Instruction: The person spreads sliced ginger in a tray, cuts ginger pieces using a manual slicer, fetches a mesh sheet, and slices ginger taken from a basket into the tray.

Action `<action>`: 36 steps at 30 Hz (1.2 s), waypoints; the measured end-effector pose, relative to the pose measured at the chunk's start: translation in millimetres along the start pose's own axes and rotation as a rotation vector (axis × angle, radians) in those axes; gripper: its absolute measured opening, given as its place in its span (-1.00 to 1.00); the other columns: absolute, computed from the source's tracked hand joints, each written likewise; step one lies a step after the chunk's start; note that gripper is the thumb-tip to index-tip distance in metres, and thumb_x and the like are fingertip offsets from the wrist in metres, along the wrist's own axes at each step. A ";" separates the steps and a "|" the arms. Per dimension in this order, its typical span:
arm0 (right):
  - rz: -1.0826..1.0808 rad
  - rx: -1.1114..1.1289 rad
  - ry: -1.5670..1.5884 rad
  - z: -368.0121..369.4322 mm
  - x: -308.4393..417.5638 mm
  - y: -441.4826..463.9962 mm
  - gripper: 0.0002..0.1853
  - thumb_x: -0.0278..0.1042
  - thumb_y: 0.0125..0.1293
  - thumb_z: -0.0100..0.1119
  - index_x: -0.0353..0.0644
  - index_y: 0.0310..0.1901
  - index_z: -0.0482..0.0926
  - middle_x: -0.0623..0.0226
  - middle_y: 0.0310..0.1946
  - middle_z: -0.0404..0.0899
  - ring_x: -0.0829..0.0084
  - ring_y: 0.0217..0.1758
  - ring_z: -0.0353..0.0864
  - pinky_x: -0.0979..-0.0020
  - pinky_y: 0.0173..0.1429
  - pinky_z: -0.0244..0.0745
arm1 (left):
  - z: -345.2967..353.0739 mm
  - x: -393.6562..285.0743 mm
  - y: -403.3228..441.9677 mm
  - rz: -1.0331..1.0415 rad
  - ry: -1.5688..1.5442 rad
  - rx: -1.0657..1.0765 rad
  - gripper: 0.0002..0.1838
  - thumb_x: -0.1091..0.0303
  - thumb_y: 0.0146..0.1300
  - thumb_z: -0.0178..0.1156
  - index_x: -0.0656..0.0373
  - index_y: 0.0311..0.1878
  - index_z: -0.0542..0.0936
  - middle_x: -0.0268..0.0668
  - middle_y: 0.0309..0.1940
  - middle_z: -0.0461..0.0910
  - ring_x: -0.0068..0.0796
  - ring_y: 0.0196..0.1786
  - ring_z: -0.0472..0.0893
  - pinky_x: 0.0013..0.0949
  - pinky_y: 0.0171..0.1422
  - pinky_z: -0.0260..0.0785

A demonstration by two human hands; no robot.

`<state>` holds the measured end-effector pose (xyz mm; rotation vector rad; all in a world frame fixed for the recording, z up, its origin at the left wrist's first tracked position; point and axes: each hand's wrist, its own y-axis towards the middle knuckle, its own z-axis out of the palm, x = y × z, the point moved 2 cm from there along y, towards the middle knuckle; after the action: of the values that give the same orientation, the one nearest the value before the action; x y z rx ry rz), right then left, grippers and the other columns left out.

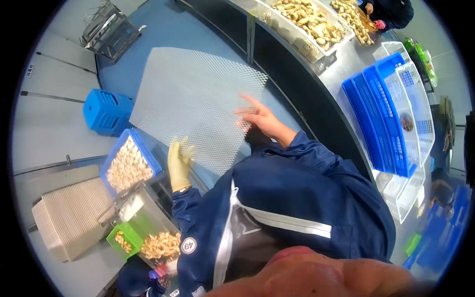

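Note:
A large translucent mesh sheet spreads out in front of my body, above the blue floor. My left hand, in a pale yellow glove, holds its near left edge, with the fingertips partly behind the mesh. At the right edge is my right hand, bare, holding the sheet with its fingers spread and partly seen through the mesh; they are slightly blurred.
Left: a blue stool, a blue crate of pale pieces, stacked trays, a green basket. Right: a steel table with a white crate and blue crates. Co-workers are at top right and bottom left.

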<state>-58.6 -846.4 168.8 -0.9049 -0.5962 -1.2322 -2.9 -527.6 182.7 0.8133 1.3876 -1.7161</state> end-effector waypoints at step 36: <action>0.714 0.747 -0.297 551.2 -348.5 497.0 -0.36 -0.58 0.36 0.02 -0.01 0.45 0.16 0.27 0.17 0.54 0.36 0.02 0.66 0.40 -0.18 0.67 | -270.8 17.2 108.7 -0.266 -0.521 -0.893 -0.49 0.22 0.37 0.16 0.18 0.33 0.42 -0.16 0.03 0.62 -0.46 -0.12 0.62 -0.47 -0.09 0.44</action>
<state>375.7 -160.5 53.7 -0.5666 -0.7984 -0.1843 85.6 -277.5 60.1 -0.2999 1.6817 -1.1427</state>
